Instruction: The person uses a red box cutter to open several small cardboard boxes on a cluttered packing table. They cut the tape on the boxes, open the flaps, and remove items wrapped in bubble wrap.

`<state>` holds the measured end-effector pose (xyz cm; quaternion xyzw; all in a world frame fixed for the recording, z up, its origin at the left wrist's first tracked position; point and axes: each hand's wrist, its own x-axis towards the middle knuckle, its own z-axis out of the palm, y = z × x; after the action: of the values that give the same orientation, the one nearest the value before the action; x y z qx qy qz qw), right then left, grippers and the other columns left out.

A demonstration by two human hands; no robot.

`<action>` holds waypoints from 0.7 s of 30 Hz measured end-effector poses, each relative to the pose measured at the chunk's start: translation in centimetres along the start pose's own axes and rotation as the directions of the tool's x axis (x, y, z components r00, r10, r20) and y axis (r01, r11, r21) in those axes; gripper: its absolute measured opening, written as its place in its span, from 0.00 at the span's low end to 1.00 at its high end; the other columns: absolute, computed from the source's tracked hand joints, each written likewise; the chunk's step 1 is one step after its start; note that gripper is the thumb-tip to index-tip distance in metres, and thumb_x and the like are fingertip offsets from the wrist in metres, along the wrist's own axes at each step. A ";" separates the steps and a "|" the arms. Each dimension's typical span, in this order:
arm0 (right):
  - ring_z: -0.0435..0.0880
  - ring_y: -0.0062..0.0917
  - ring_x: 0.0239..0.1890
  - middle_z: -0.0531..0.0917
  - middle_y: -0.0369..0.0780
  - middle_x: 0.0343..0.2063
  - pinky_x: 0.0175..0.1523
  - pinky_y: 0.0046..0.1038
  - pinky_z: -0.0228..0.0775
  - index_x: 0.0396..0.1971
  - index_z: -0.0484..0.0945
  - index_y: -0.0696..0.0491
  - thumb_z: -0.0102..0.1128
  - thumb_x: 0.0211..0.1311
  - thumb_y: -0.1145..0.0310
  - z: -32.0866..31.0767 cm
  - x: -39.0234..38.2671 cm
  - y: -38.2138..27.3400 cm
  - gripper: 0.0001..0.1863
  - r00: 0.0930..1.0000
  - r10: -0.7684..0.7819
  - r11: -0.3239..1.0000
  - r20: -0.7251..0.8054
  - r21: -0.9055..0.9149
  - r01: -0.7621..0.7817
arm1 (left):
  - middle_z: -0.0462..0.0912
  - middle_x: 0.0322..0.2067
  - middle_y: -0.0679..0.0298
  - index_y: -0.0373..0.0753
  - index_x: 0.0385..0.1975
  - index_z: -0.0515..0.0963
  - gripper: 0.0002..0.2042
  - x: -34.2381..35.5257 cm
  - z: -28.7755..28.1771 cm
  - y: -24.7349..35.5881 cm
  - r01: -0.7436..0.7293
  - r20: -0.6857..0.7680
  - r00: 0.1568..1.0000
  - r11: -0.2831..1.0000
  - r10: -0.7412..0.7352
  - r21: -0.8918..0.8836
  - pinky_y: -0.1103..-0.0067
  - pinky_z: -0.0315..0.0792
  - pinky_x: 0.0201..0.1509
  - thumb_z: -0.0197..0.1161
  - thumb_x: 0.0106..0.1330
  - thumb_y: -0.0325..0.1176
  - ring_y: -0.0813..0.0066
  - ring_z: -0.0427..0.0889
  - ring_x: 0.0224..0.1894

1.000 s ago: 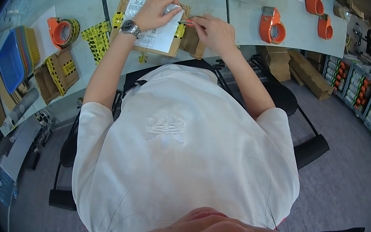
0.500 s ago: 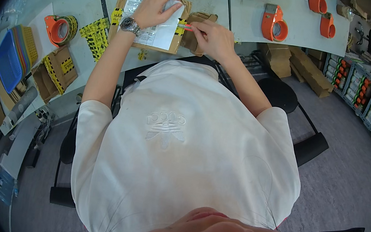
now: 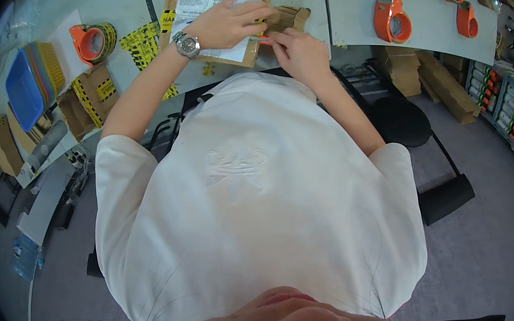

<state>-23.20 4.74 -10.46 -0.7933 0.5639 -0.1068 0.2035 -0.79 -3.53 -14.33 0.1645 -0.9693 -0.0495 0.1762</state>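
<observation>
At nine o'clock sat a smooth blue plastic basket (image 3: 25,92); at ten, a glossy orange tape dispenser (image 3: 80,42)! Eleven o'clock: the flat cardboard parcel (image 3: 249,56) lay on the bench (image 3: 349,16), the left hand (image 3: 227,23) over its crisp white sheet (image 3: 194,2), fingers slightly spread. At twelve, a slim red tool (image 3: 264,41), pinched by the right hand's (image 3: 299,53) fingers!

White label (image 3: 196,2) partly out of sight
</observation>
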 end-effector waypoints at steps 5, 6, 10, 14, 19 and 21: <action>0.84 0.30 0.26 0.81 0.32 0.25 0.28 0.34 0.76 0.35 0.86 0.41 0.60 0.60 0.62 0.5 -0.4 -0.3 0.07 0.997 -0.019 0.997 -0.078 -0.074 0.013 | 0.75 0.61 0.63 0.42 0.43 0.78 0.11 -1.1 -0.2 -1.1 -0.113 0.060 0.991 0.982 0.123 -0.152 0.60 0.58 0.74 0.62 0.60 0.28 0.69 0.69 0.67; 0.84 0.30 0.26 0.81 0.32 0.25 0.28 0.34 0.77 0.35 0.86 0.40 0.60 0.59 0.62 0.6 -0.6 -0.4 0.07 0.996 -0.016 0.996 -0.082 -0.086 0.009 | 0.75 0.61 0.63 0.42 0.42 0.78 0.10 -1.2 -0.1 -1.2 -0.138 0.065 0.987 0.978 0.150 -0.155 0.59 0.58 0.74 0.62 0.61 0.29 0.69 0.69 0.67; 0.85 0.30 0.28 0.81 0.32 0.25 0.29 0.35 0.77 0.35 0.86 0.41 0.59 0.60 0.61 0.6 -0.9 0.0 0.08 1.000 0.000 0.998 -0.029 -0.065 -0.002 | 0.75 0.59 0.62 0.41 0.38 0.76 0.06 -0.9 0.4 -1.5 -0.147 0.119 0.979 0.975 0.168 -0.167 0.57 0.55 0.75 0.61 0.62 0.30 0.68 0.70 0.65; 0.85 0.31 0.29 0.82 0.32 0.26 0.30 0.36 0.77 0.35 0.87 0.42 0.59 0.61 0.61 0.7 -0.9 -0.1 0.08 0.997 0.062 0.998 -0.036 0.007 -0.062 | 0.76 0.56 0.61 0.40 0.36 0.75 0.05 -0.6 0.7 -1.7 -0.129 0.079 0.986 0.972 0.147 -0.198 0.55 0.53 0.75 0.60 0.63 0.31 0.67 0.71 0.64; 0.85 0.32 0.29 0.83 0.33 0.25 0.30 0.37 0.77 0.33 0.87 0.43 0.59 0.61 0.60 0.9 -1.1 -1.1 0.09 0.986 0.130 0.991 -0.109 0.035 -0.127 | 0.76 0.56 0.61 0.38 0.37 0.74 0.05 -0.7 0.9 -1.8 -0.134 0.079 0.985 0.972 0.152 -0.191 0.55 0.53 0.75 0.59 0.66 0.31 0.67 0.71 0.63; 0.85 0.32 0.29 0.83 0.33 0.25 0.30 0.37 0.77 0.33 0.87 0.43 0.59 0.62 0.59 0.8 -1.1 -1.4 0.09 0.989 0.130 0.991 -0.075 0.010 -0.130 | 0.76 0.56 0.60 0.38 0.37 0.74 0.05 -0.7 1.0 -1.7 -0.130 0.076 0.986 0.972 0.147 -0.196 0.56 0.53 0.75 0.59 0.67 0.31 0.66 0.71 0.63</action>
<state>-22.08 6.35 -10.53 -0.7497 0.6214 -0.1246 0.1906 0.04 -4.89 -15.75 0.0764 -0.9761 -0.1370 0.1502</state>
